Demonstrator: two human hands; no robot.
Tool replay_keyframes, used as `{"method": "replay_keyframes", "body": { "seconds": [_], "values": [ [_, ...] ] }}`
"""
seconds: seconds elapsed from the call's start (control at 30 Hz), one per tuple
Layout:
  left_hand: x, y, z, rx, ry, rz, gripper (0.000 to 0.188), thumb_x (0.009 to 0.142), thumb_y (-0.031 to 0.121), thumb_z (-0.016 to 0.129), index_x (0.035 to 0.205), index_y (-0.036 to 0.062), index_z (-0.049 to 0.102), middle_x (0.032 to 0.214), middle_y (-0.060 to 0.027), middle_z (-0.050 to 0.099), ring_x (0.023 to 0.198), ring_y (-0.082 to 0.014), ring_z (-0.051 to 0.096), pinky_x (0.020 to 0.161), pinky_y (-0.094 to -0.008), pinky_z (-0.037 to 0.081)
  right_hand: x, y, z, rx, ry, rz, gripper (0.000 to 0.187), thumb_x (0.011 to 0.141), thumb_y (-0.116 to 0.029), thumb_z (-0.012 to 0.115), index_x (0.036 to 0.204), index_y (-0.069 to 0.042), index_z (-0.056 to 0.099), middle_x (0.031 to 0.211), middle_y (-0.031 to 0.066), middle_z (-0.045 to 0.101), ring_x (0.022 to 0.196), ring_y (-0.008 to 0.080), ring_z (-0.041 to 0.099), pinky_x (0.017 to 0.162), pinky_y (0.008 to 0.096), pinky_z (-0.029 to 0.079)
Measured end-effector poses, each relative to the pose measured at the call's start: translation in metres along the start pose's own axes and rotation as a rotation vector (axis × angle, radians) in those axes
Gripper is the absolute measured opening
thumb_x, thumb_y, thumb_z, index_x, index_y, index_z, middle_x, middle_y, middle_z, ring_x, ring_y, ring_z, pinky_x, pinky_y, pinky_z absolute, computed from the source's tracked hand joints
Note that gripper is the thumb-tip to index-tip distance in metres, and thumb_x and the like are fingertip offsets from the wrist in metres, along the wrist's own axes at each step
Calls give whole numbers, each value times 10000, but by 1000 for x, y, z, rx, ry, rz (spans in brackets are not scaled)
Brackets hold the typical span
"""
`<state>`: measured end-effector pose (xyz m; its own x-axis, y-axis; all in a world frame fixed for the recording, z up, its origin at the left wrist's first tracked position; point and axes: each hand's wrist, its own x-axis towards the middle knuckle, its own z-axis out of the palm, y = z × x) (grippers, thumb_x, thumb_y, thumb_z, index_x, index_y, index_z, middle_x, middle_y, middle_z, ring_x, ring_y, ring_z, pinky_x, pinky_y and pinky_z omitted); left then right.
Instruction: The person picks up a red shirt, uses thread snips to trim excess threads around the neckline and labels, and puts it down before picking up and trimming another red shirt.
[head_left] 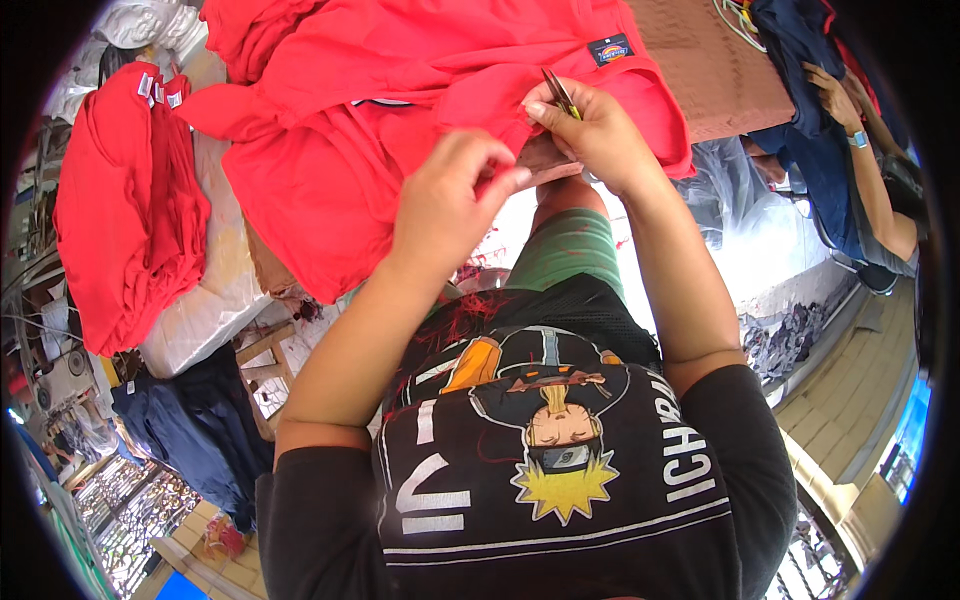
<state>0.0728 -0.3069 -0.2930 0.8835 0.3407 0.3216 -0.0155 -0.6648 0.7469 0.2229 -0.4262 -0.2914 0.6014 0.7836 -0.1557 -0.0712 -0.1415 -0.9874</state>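
A red garment (pixel 330 150) with a dark label near its neckline is spread over the table in front of me. My right hand (pixel 585 125) is closed around small thread snips (pixel 562 95), with dark blades pointing up and away and a bit of yellow showing by the fingers. That hand is over the garment's near right edge. My left hand (pixel 455 190) hovers over the near part of the garment, slightly blurred. Its fingers are loosely curled, the thumb stands apart from them, and I see nothing held there.
Folded red garments (pixel 130 210) are stacked on the left, beside a plastic-wrapped bundle (pixel 205 300). Dark blue clothing (pixel 200 430) hangs below. Brown fabric (pixel 715 70) covers the table's right side. At far right, another person's arm (pixel 870 170) reaches to navy cloth. Red thread scraps (pixel 465 310) lie on my lap.
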Motion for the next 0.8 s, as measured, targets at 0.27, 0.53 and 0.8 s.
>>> {"method": "replay_keyframes", "body": {
  "seconds": [0.27,0.53,0.8],
  "values": [
    [53,7,-14,-141,-230,-302,229,894,68,612,1112,33,675,886,-68,719,770,-92,671,685,-232,531,-5,7,-2,-202,12,-163,163,912,-157,623,962,-4,643,791,23,642,743,81,552,695,254,460],
    [36,-11,-3,-314,-212,-349,189,868,95,659,1036,17,701,865,-47,705,769,-89,644,757,-222,506,-10,12,-4,-16,4,99,127,915,-146,604,923,-21,622,709,-12,564,672,76,521,622,257,438],
    [35,-2,-5,75,-95,-21,142,810,91,711,945,47,705,851,-61,667,758,-162,668,680,-260,520,-21,-12,7,-459,174,-340,214,846,-164,695,1001,-23,654,802,74,629,758,165,584,681,313,478]
  ]
}}
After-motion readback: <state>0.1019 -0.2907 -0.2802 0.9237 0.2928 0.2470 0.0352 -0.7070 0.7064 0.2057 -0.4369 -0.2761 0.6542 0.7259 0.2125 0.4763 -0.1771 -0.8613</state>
